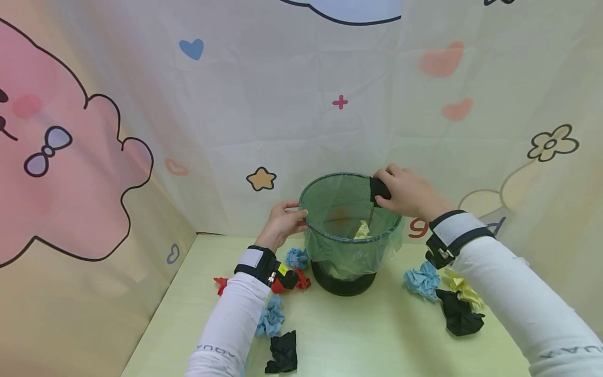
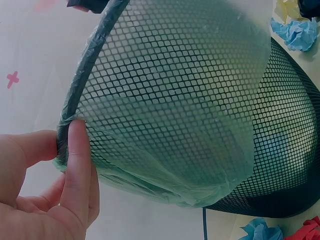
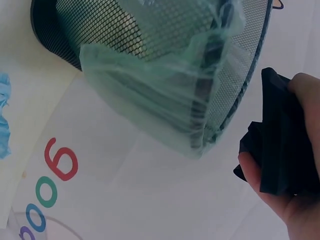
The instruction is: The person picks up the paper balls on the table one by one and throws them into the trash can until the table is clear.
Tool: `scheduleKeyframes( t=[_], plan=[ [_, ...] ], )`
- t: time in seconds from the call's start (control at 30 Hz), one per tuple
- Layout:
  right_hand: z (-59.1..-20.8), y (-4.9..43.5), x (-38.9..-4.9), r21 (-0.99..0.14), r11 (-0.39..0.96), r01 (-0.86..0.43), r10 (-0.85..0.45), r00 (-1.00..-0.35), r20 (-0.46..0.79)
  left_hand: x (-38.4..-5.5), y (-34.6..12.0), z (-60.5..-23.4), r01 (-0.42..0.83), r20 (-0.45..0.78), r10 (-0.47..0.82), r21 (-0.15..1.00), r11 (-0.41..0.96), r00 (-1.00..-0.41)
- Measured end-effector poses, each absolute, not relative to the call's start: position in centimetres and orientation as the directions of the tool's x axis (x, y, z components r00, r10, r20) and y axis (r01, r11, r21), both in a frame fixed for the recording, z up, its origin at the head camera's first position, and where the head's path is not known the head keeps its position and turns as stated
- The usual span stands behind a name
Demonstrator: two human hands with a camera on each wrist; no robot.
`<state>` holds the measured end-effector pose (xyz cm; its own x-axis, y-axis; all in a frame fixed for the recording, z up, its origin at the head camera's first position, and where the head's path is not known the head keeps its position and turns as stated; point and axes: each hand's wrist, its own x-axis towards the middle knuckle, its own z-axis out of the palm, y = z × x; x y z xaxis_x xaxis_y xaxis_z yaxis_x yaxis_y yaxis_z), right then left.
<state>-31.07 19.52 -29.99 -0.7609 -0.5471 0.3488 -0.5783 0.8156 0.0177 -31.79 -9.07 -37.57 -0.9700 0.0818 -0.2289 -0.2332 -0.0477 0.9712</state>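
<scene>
A black mesh wastebasket (image 1: 344, 285) lined with a thin green plastic bag (image 1: 348, 256) stands on the table near the back wall. My left hand (image 1: 284, 225) pinches its rim on the left, thumb and fingers on either side of the bag's folded edge, as the left wrist view (image 2: 75, 165) also shows. My right hand (image 1: 410, 193) grips a crumpled piece of black paper (image 3: 287, 140) at the right of the opening, above the rim. Inside the basket, a crumpled yellow paper (image 1: 362, 230) is visible.
Left of the basket lie crumpled blue paper (image 1: 270, 317), red paper (image 1: 302, 280) and black paper (image 1: 283, 352). On the right are another blue paper ball (image 1: 423, 281), a yellow one (image 1: 464, 290) and a black one (image 1: 460, 314). A printed cloth (image 1: 301, 104) hangs behind the table.
</scene>
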Motion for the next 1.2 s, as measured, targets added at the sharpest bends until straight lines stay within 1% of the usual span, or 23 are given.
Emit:
scheduleKeyframes(
  t=[0.23,0.4,0.6,0.8,1.03,1.2],
  plan=[
    [-30.2,18.1,-31.1,0.037,0.774,-0.632,-0.601,-0.715,0.356,-31.9,-9.1,-37.6,-0.233,-0.229,0.077,0.972,-0.04,-0.97],
    [-30.5,17.4,-31.3,0.041,0.749,-0.661,-0.634,-0.699,0.331,-31.9,-9.1,-37.6,-0.234,-0.23,0.084,0.971,-0.043,-0.97],
    [-30.9,16.6,-31.2,0.056,0.735,-0.676,-0.653,-0.682,0.33,-31.8,-9.1,-37.6,-0.232,-0.228,0.076,0.972,-0.044,-0.971],
    [-31.2,15.8,-30.9,0.047,0.72,-0.692,-0.669,-0.675,0.312,-31.7,-9.1,-37.5,-0.23,-0.226,0.071,0.972,-0.047,-0.971],
    [-31.4,15.0,-30.4,-0.019,0.725,-0.689,-0.662,-0.704,0.257,-31.7,-9.1,-37.6,-0.233,-0.229,0.08,0.972,-0.039,-0.97],
    [-31.5,14.7,-30.3,-0.022,0.72,-0.693,-0.665,-0.7,0.26,-31.6,-9.1,-37.6,-0.23,-0.227,0.074,0.973,-0.033,-0.971]
  ],
)
